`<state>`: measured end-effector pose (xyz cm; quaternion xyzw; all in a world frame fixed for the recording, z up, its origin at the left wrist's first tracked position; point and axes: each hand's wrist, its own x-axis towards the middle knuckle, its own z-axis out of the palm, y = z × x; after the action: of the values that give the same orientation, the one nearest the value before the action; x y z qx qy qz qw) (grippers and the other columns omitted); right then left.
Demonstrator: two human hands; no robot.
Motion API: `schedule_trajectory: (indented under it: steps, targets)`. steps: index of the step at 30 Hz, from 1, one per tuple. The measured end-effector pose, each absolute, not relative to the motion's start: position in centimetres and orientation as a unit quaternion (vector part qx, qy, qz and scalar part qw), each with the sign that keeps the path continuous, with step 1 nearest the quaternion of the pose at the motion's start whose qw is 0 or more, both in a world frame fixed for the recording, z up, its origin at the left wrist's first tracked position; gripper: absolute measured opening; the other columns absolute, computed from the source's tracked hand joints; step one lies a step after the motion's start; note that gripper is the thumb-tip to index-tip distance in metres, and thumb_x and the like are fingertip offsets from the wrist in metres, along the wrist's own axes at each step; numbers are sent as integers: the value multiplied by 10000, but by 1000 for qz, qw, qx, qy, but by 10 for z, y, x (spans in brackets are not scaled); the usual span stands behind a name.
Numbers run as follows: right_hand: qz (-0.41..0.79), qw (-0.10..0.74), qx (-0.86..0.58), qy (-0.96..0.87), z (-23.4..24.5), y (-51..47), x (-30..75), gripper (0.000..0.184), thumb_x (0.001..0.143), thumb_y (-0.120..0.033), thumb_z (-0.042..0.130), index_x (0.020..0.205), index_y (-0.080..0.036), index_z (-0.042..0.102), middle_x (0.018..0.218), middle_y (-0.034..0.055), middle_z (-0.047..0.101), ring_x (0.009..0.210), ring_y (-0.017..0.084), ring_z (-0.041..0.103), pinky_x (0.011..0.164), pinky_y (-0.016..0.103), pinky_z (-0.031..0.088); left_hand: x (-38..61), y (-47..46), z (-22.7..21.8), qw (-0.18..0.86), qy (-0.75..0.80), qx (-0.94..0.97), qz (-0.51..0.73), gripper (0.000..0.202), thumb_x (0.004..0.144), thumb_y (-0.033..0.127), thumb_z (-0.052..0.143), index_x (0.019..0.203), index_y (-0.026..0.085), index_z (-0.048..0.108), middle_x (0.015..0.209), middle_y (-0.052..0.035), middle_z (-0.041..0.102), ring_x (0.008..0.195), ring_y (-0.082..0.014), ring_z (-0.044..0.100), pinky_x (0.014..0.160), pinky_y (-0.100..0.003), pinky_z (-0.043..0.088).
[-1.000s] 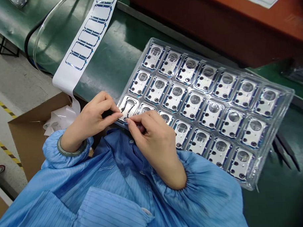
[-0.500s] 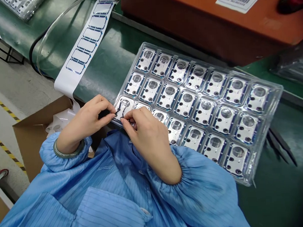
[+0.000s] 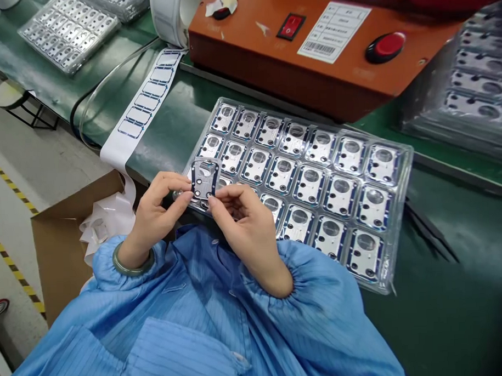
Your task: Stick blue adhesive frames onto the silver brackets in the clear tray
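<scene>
A small flat metal plate (image 3: 203,176) with a dark blue border and round holes is tilted up over the near left corner of a clear plastic tray (image 3: 391,260). My left hand (image 3: 163,205) pinches its left edge between thumb and fingers. At its lower right corner, my right hand (image 3: 248,224) grips it with thumb and forefinger; the other fingers curl beneath. Rows of similar blue-edged plates (image 3: 310,183) lie in the tray's pockets. My right hand and forearm hide part of the nearest row.
Black tweezers (image 3: 431,231) lie right of the tray. An orange machine (image 3: 246,62) stands behind. A white strip of blue frames (image 3: 149,98) hangs over the edge towards a cardboard box (image 3: 56,260). Stacked trays (image 3: 473,87) stand at right, another filled tray (image 3: 68,32) at far left.
The plate at the tray's near left corner now stands raised and tilted between both hands. My view has shifted, showing more of the orange machine and the stacked trays.
</scene>
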<state>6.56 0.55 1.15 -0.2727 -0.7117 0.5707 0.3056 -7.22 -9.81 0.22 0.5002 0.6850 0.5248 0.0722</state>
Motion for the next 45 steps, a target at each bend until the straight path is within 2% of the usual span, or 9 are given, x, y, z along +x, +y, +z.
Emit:
schedule_trajectory:
  steps: [5,7,11,15,17,25,30,35,45]
  targets:
    - [569,376,-275,-678,9,5,81,58,843,-210,618,883,-215,576,785,-10,634,685,126,646,637,264,546,-57,-93,5,-29,674,538,505,175,863,157,588,1016,224,642,1045,-57,640,988,-174,614,890,-365,519]
    - [553,400,-286,-672,9,6,88,66,848,-225,619,899,-219,578,785,-8,631,671,127,645,631,272,549,-50,-89,6,-44,672,525,521,270,874,182,581,1136,240,608,1122,-71,632,1008,-182,625,909,-378,526]
    - [541,426,-302,-659,10,11,101,70,854,-251,620,901,-221,578,773,-12,626,659,126,649,618,268,555,-32,-78,11,67,640,443,624,444,911,251,545,1347,244,460,1089,-75,664,893,-149,675,827,-308,572]
    - [548,425,-298,-656,10,15,113,76,845,-233,630,904,-222,584,771,-19,628,664,124,653,629,263,559,-14,-69,14,274,580,397,657,306,931,320,516,1220,239,568,946,-48,694,779,-142,693,685,-264,589]
    - [551,425,-299,-653,9,15,117,80,839,-219,634,904,-221,588,776,-18,631,663,123,652,638,262,560,-6,-64,14,314,562,387,660,262,921,328,535,1160,234,591,835,-24,696,709,-132,689,653,-258,584]
    - [558,419,-309,-646,7,16,125,78,830,-235,633,878,-213,576,794,-1,647,682,134,657,653,272,574,9,-52,20,293,597,332,669,169,824,326,675,893,190,601,620,35,634,523,-86,621,543,-198,534]
    - [564,403,-298,-656,6,15,127,71,834,-224,630,889,-218,584,812,-4,646,697,131,658,661,265,567,7,-56,19,307,587,344,665,161,833,328,663,896,193,603,592,33,628,520,-92,610,544,-210,528]
    - [571,396,-276,-664,6,14,127,61,836,-198,628,875,-221,588,796,-15,645,687,124,651,651,255,549,7,-56,13,300,581,325,683,192,848,380,636,931,211,598,721,15,658,566,-92,614,546,-214,540]
    - [554,382,-270,-688,3,14,128,51,839,-200,618,873,-224,588,764,-23,626,641,120,619,613,252,513,10,-56,16,229,619,339,671,147,868,356,610,852,210,596,651,34,615,529,-82,573,504,-192,493]
